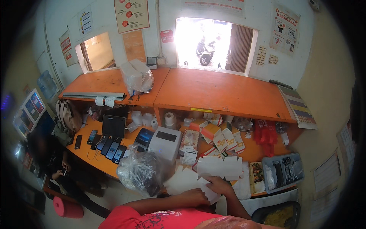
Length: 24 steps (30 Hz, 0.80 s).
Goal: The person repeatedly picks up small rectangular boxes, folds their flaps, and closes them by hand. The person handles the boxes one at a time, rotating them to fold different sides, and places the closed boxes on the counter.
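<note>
A blank white cardboard sheet [182, 181], bent and curved, lies at the near edge of the counter in front of me. My left hand [195, 197] is closed at its lower part, the fingertips mostly hidden. On the same sheet's right side, my right hand [220, 186] pinches the edge with bent fingers. Another white cardboard piece [219, 167] with notched edges lies just beyond my right hand. To the left of my left hand sits a large clear plastic bag [140, 171] with contents I cannot make out.
Folded orange, white and green food boxes [219, 135] stand behind the sheets. A grey-blue tray [283, 172] holds plastic cutlery at right. A white printer [164, 142] and several phones [112, 149] are at left. A seated person [57, 164] holds a thin white object, beside a pink bin [68, 208].
</note>
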Available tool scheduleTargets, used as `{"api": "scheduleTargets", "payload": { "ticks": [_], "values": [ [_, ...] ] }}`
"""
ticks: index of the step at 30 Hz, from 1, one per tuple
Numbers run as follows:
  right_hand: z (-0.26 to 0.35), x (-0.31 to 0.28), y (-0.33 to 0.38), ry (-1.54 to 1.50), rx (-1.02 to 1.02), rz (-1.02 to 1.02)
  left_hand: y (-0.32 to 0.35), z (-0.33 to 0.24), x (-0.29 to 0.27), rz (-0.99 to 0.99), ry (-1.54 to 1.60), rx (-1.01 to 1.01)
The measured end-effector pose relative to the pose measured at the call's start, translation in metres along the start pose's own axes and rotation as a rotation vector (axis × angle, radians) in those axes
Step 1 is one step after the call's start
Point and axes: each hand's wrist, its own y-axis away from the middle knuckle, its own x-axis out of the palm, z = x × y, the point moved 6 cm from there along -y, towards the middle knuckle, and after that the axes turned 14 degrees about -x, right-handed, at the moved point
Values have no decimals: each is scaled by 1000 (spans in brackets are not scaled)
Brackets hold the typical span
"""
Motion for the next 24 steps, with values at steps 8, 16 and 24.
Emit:
{"api": "scheduleTargets", "payload": {
  "ticks": [8,16,24],
  "values": [
    [49,-53,0,-113,89,-596,28,69,-61,-537,746,-492],
    [104,-27,-17,97,-443,-691,35,89,-75,-798,1203,-513],
    [90,-36,-12,115,-291,-794,27,100,-67,-901,1461,-484]
  ]
}}
